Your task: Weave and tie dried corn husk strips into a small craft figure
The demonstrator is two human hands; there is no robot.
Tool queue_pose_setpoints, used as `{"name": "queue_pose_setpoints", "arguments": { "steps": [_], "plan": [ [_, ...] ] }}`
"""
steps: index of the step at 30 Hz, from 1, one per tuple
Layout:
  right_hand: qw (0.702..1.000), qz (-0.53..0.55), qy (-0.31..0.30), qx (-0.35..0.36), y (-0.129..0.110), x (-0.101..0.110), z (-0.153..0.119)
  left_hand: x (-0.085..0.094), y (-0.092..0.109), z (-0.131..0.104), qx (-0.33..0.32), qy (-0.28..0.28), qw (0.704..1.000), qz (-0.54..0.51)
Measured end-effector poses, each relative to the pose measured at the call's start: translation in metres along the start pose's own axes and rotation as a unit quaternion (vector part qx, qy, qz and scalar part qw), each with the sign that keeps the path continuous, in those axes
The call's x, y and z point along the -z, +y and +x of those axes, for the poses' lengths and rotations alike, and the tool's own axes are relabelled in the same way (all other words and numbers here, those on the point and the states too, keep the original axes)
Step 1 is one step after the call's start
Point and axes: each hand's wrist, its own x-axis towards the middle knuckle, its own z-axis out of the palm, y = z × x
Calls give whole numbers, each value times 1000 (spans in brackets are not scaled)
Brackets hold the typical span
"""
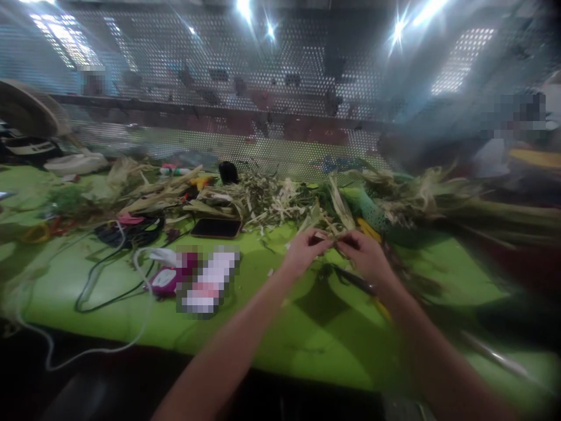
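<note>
My left hand (305, 250) and my right hand (362, 248) are close together above the green table (263, 327), fingers pinched. Between them is a small bunch of dried husk strips (339, 204), pale green and straw-coloured, that looks like corn husk. Its upper ends fan out above my fingers, while the gripped part is partly hidden. Below my right hand lies a dark, slim tool (355, 279), blurred, its kind unclear. Behind my hands, a heap of husk scraps and shreds (276, 199) spreads along the table.
A black phone (216, 228) lies left of my hands, near a purple packet (169, 280) with a white cable (100, 351). A green perforated basket (372, 210) stands at right among long husks (433, 193). A perforated metal screen (263, 117) rises behind the table.
</note>
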Motion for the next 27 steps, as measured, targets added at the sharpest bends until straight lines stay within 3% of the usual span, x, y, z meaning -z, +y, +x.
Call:
{"name": "queue_pose_setpoints", "arguments": {
  "steps": [7, 14, 19, 22, 27],
  "plan": [
    [996, -77, 5, 48, 3, 5, 2, 4, -6, 4, -15, -3, 999, 43],
    [999, 7, 32, 6, -4, 1, 0, 1, -5, 2, -15, -9, 998, 58],
    [994, 84, -8, -65, -6, 0, 0, 2, -2, -1, -56, -53, 992, 103],
    [979, 170, -33, -109, -4, -2, 2, 2, -1, -1, -40, -60, 994, 83],
    [971, 215, 10, -99, -2, -5, 3, 5, 3, 1, 4, -62, 998, 32]
  ]
}}
